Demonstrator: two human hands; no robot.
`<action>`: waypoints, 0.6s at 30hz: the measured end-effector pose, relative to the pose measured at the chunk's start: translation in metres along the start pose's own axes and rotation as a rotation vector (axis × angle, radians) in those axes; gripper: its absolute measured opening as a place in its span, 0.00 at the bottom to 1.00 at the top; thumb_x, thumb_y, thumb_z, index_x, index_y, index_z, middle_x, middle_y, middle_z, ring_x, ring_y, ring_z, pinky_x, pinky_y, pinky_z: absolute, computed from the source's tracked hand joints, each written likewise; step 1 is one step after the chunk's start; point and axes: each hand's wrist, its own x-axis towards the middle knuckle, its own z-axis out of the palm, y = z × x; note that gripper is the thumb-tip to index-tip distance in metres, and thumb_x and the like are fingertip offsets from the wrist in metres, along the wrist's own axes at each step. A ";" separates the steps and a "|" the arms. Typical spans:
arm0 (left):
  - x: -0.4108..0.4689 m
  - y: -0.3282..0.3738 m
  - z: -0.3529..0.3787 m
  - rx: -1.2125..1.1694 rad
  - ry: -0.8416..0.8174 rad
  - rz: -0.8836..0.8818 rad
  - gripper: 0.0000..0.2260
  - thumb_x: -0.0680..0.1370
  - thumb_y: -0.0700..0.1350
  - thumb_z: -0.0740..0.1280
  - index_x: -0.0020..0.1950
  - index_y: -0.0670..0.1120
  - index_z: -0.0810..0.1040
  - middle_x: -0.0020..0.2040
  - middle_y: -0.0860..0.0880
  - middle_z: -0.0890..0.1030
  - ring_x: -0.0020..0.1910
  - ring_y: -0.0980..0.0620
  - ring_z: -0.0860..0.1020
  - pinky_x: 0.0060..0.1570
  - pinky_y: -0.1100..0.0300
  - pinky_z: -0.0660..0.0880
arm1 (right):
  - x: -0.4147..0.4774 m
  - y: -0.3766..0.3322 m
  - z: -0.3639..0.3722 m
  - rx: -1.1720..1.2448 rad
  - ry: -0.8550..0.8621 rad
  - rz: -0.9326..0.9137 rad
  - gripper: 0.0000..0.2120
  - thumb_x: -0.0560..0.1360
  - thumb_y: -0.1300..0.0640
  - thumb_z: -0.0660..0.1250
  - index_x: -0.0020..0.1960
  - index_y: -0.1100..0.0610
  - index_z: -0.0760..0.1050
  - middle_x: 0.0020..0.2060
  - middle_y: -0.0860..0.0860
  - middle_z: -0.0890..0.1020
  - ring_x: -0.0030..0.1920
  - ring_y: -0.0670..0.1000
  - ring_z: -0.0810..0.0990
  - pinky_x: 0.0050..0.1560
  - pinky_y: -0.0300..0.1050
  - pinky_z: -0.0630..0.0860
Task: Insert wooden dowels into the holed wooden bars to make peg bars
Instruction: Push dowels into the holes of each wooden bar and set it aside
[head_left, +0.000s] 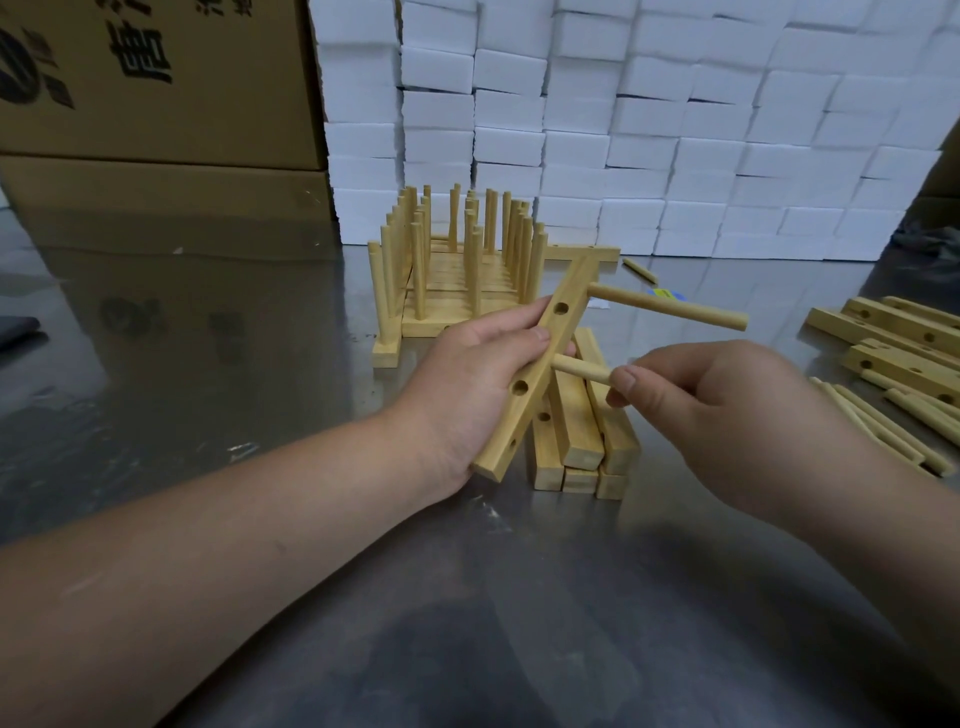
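My left hand (470, 384) grips a holed wooden bar (540, 358), held tilted above the metal table (519, 597). One dowel (670, 306) sticks out of the bar's far part toward the right. My right hand (727, 410) pinches a second dowel (579, 368) whose tip meets the bar's right side near the middle; whether it sits in a hole I cannot tell. Two holes on the bar's upper face show open.
A stack of plain bars (582, 436) lies under the held bar. Finished peg bars (457, 260) stand behind. Holed bars (904, 343) and loose dowels (893, 431) lie at right. Cardboard boxes (156, 104) and white foam blocks (649, 130) close the back.
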 end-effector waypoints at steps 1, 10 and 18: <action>0.000 0.001 0.001 0.000 -0.001 -0.006 0.11 0.79 0.40 0.60 0.54 0.52 0.79 0.39 0.52 0.84 0.33 0.62 0.79 0.31 0.70 0.73 | -0.001 0.000 0.000 -0.038 0.020 -0.044 0.19 0.71 0.42 0.54 0.38 0.53 0.77 0.20 0.44 0.74 0.27 0.39 0.73 0.28 0.31 0.67; -0.001 0.005 0.002 0.035 0.010 -0.044 0.10 0.79 0.41 0.60 0.47 0.54 0.80 0.33 0.52 0.82 0.27 0.60 0.77 0.27 0.69 0.72 | -0.001 0.000 0.001 -0.344 0.146 -0.319 0.22 0.73 0.45 0.53 0.37 0.58 0.79 0.27 0.51 0.75 0.28 0.53 0.71 0.28 0.46 0.69; 0.005 0.001 -0.006 0.050 -0.021 0.003 0.16 0.80 0.49 0.58 0.42 0.47 0.83 0.38 0.47 0.81 0.36 0.54 0.78 0.34 0.62 0.75 | 0.005 0.011 -0.003 -0.205 0.363 -0.306 0.15 0.75 0.49 0.58 0.40 0.57 0.79 0.27 0.50 0.76 0.30 0.50 0.72 0.31 0.43 0.69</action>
